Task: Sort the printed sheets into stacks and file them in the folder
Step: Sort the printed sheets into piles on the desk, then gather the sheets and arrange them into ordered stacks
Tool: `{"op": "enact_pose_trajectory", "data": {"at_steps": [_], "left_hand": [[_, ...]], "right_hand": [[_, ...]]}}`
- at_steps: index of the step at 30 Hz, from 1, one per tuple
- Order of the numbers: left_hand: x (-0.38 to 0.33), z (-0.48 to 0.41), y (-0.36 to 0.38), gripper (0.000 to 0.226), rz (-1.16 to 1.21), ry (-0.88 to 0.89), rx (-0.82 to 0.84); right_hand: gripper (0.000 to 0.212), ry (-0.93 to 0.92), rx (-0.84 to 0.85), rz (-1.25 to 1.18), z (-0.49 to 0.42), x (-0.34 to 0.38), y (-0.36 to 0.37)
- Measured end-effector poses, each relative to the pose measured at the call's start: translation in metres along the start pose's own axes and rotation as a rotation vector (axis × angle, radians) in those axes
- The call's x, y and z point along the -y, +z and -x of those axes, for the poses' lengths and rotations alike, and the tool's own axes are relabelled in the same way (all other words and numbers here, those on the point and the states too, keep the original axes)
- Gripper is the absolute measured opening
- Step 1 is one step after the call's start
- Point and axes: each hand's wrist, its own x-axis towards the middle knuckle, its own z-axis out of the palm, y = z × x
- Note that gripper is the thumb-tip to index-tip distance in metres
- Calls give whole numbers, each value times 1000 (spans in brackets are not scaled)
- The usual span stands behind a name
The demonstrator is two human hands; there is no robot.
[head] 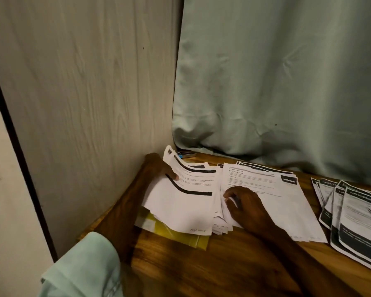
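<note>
Gripping the curled-up sheets with the left hand, thumb on top. Resting on the middle stack with the right hand, fingers bent; cannot tell whether pinching a sheet. Beneath the left hand's sheets, a yellow folder — well right of the right hand, a dark-printed stack.

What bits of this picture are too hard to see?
All in the head view:
Yellow folder: mostly covered by the curled sheets that the left hand holds.
Small blue thing near the curtain: half hidden behind those sheets, so I cannot tell what it is.
Right-side stack: cut off by the picture's edge.
Print beside the right hand: too small and blurry to read.
</note>
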Motion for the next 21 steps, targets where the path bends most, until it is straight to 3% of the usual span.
{"op": "enact_pose_trajectory", "data": {"at_steps": [3, 8, 13, 21], "left_hand": [[-4, 1, 2, 67, 138, 12, 136], [-10, 4, 14, 53, 193, 44, 240], [-12, 11, 20, 56, 172, 97, 116], [-27, 23, -49, 48, 143, 421, -252]], "right_hand": [[12, 12, 8, 4, 0, 0, 0], [15, 30, 28, -8, 0, 5, -3], [14, 9, 4, -65, 1, 3, -3], [8, 28, -1, -103, -2, 2, -1]]}}
